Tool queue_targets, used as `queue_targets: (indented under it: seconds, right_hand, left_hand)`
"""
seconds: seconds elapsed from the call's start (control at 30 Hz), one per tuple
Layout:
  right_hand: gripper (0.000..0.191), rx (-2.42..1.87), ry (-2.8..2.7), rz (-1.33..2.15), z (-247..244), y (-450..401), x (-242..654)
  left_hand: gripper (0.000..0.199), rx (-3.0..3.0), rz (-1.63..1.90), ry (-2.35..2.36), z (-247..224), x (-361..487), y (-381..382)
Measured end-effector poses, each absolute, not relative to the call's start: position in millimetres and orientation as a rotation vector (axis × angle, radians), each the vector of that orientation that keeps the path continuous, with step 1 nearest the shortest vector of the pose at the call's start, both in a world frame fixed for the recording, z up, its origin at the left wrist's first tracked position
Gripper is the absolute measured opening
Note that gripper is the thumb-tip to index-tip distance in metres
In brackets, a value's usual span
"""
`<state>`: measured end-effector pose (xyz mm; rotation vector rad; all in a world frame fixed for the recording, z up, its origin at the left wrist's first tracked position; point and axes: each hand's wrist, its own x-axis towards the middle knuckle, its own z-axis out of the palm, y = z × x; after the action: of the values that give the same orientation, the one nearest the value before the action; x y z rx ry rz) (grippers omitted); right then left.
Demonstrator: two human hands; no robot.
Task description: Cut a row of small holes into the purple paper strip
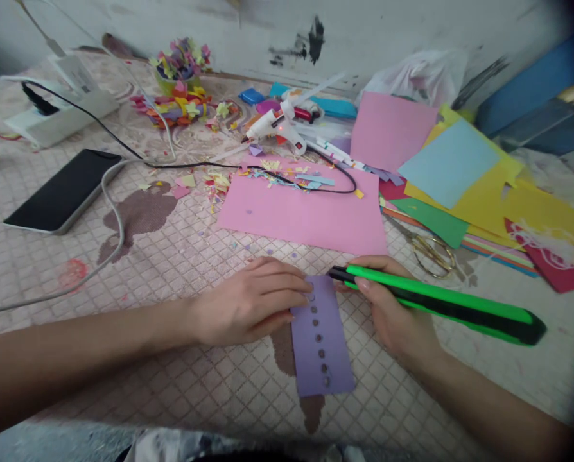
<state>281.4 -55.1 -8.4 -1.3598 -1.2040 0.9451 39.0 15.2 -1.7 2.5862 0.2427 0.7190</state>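
Observation:
A narrow purple paper strip [330,369] lies on the patterned tablecloth in front of me, with a row of several small dark round spots down its length; I cannot tell whether they are holes or marks. My left hand [260,298] lies on the strip's upper left part, fingers stretched out and pressing lightly on its edge, holding nothing. In my right hand [397,314] is a large green and black utility knife [441,305]. Its black front end points left, right by the strip's top right corner. Whether a blade sticks out is not visible.
Beyond my hands lies a pink sheet [306,218] with paper scraps. A glue gun [280,128] with a red light rests behind it, its cord looping over the sheet. Gold-handled scissors [431,253] and coloured papers [453,160] sit right; a phone [65,189] and power strip [63,115] left.

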Motion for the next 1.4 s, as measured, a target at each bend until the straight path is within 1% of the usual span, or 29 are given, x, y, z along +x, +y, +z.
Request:
queue_targets:
  seconds: [0.1,0.2,0.27,0.33,0.4,0.47,0.53,0.6,0.7,0.83,0.9,0.97,1.17,1.4]
  right_hand:
    - [0.015,-1.351,-1.153,1.035,-10.7,-54.1,281.3]
    - [0.015,-1.355,-1.131,1.041,-12.0,-54.7,280.9]
    - [0.014,-1.345,-1.114,1.038,-12.5,-55.0,280.8]
    - [0.014,-1.336,-1.096,1.04,-12.8,-55.0,280.6]
    - [0.014,-1.334,-1.089,1.042,-12.8,-54.9,280.5]
    - [0.013,-1.328,-1.093,1.042,-12.4,-54.9,280.5]
    - [0.013,-1.321,-1.101,1.055,-12.0,-55.0,280.8]
    - [0.014,-1.325,-1.114,1.073,-12.1,-55.1,281.6]
    - [0.017,-1.34,-1.138,1.065,-13.5,-55.6,283.4]
    - [0.017,-1.356,-1.181,1.028,-11.4,-57.7,284.1]
    - [0.015,-1.362,-1.242,1.044,-6.4,-59.2,283.3]
    - [0.013,-1.382,-1.337,1.092,0.2,-60.3,281.7]
    - [0.014,-1.373,-1.524,0.943,11.5,-59.9,276.6]
    - [0.014,-1.389,-1.461,1.067,5.9,-58.6,282.3]
  left_hand:
    - [0.026,2.686,0.515,0.128,0.1,40.3,15.9]
    - [0.039,2.753,0.329,0.089,-1.2,41.4,16.2]
    - [0.048,2.775,0.299,0.169,-3.7,41.7,15.7]
    - [0.053,2.773,0.351,0.344,-6.5,41.5,15.2]
    - [0.052,2.746,0.457,0.533,-8.4,40.4,15.0]
    - [0.046,2.716,0.571,0.653,-8.6,39.0,15.1]
    - [0.04,2.702,0.652,0.625,-6.7,37.8,14.9]
    - [0.036,2.695,0.677,0.443,-3.1,37.7,13.6]
    - [0.031,2.655,0.588,0.068,3.5,40.1,9.2]
    - [0.04,2.544,0.361,-0.143,9.6,44.0,1.9]
    - [0.044,2.493,0.295,-0.151,10.6,44.3,-0.1]
    - [0.044,2.469,0.247,-0.142,10.8,43.5,-0.4]
    - [0.036,2.489,0.225,-0.148,10.5,40.3,1.9]
    - [0.03,2.533,0.225,-0.174,8.9,39.4,3.1]
